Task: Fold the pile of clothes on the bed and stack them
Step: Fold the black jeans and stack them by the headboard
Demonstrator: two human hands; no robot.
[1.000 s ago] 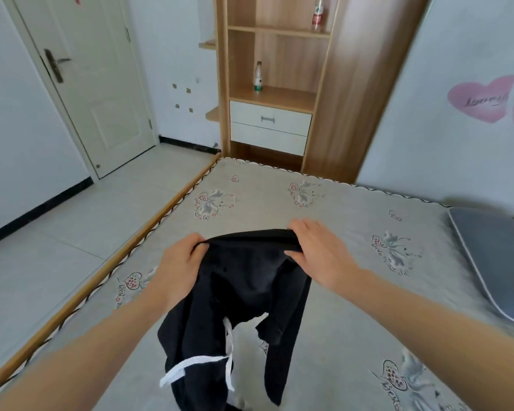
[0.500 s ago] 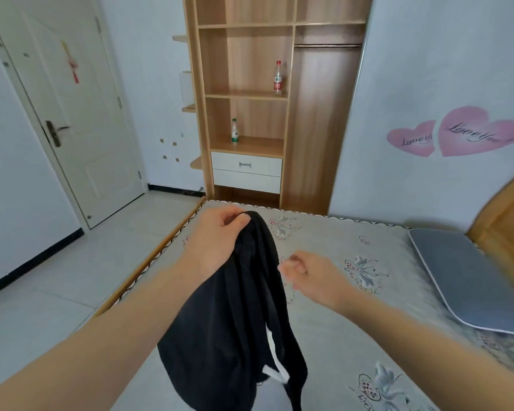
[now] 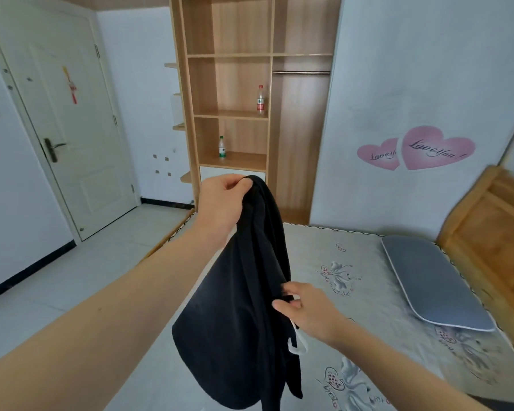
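Note:
A black garment [image 3: 244, 315] with a white drawstring [image 3: 297, 345] hangs in the air above the bed [image 3: 353, 292]. My left hand [image 3: 220, 206] is raised high and grips the garment's top edge. Lower down, my right hand [image 3: 309, 310] pinches the garment's right edge between thumb and fingers. The cloth hangs bunched and its lower end runs out of view at the bottom. No other clothes show in this view.
A grey pillow [image 3: 433, 280] lies at the right by the wooden headboard [image 3: 493, 223]. A wooden wardrobe [image 3: 250, 99] with two bottles stands beyond the bed's far edge. A white door [image 3: 72, 129] and tiled floor [image 3: 72, 277] are at the left.
My left hand has lifted the garment much higher. My right hand let go of the top edge, dropped down and took hold of the garment's side. The camera tilted up.

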